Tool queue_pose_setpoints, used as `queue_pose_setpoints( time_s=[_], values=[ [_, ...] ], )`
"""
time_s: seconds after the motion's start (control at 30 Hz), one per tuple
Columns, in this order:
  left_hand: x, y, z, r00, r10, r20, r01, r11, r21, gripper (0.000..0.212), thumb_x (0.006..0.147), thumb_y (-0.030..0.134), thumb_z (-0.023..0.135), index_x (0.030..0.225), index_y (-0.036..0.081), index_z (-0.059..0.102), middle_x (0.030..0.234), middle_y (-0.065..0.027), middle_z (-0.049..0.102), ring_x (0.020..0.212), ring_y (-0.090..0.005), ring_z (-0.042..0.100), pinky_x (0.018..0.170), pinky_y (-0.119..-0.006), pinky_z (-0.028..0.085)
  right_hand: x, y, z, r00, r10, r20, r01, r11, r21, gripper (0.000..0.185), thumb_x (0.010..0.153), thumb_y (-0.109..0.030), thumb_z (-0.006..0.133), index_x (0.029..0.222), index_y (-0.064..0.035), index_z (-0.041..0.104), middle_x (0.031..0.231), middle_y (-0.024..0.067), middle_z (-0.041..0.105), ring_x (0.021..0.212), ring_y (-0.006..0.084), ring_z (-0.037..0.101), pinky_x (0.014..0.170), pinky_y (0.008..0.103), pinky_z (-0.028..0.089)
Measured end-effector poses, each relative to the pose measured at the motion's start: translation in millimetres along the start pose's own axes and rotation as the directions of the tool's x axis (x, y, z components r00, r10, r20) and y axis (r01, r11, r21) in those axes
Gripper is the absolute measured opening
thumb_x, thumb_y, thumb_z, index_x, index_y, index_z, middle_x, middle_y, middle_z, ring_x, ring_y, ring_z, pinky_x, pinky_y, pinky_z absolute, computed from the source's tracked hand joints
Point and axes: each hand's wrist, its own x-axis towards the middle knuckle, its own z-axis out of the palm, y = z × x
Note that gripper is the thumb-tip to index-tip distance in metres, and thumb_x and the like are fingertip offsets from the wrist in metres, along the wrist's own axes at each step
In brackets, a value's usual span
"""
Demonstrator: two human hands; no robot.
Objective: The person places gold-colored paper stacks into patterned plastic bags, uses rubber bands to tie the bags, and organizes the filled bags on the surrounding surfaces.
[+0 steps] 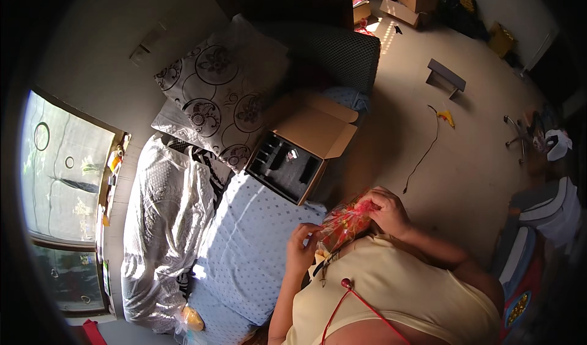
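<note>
A crinkly clear plastic bag point(341, 226) with red and gold contents is held up close to my chest. My right hand point(389, 211) grips its bunched red end. The fingers of my left hand point(303, 248) pinch its other side. What exactly lies inside the bag cannot be made out. Beyond my hands an open cardboard box point(316, 125) with a black foam insert point(289, 166) rests on the bed, its lid folded back.
A blue patterned bedsheet point(257, 244), a white quilt point(160, 235) and patterned pillows point(215, 97) lie to the left. On the floor are a yellow glue gun point(445, 117) with its cord and a small dark stand point(447, 77). Chairs point(543, 212) stand at the right.
</note>
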Motion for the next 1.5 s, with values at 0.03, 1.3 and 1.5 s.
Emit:
queue_pose_setpoints(
  time_s=[0.03,1.3,1.5],
  values=[
    [14,4,10,1.000,-0.008,0.013,0.008,1.000,0.003,0.011,0.082,-0.004,0.060,0.090,0.002,0.063,0.089,-0.0099,0.062,0.081,-0.0228,0.061,0.070,-0.030,0.049,7,9,-13,1.000,0.015,-0.003,-0.015,1.000,0.004,0.020,0.067,0.001,0.072,0.084,-0.0066,0.063,0.081,0.0068,0.064,0.077,0.0251,0.062,0.069,0.0340,0.050],
    [482,3,95,0.900,-0.359,-0.249,0.221,0.866,-0.448,0.013,0.093,0.015,0.058,0.097,0.005,0.063,0.086,-0.0018,0.065,0.078,-0.0100,0.060,0.068,-0.022,0.042,443,424,-421,0.784,0.339,-0.520,-0.438,0.896,-0.076,0.021,0.085,-0.008,0.065,0.103,0.0025,0.061,0.085,0.0020,0.066,0.072,0.0076,0.059,0.066,0.0230,0.048],
    [520,15,132,0.785,-0.436,-0.440,0.240,0.869,-0.433,0.013,0.092,0.016,0.058,0.098,0.005,0.063,0.086,-0.0017,0.065,0.079,-0.0100,0.061,0.068,-0.022,0.042,552,515,-441,0.842,0.335,-0.422,-0.436,0.884,-0.169,0.017,0.083,-0.011,0.067,0.097,0.0001,0.064,0.079,0.0015,0.065,0.068,0.0084,0.057,0.065,0.0229,0.046]
  ],
)
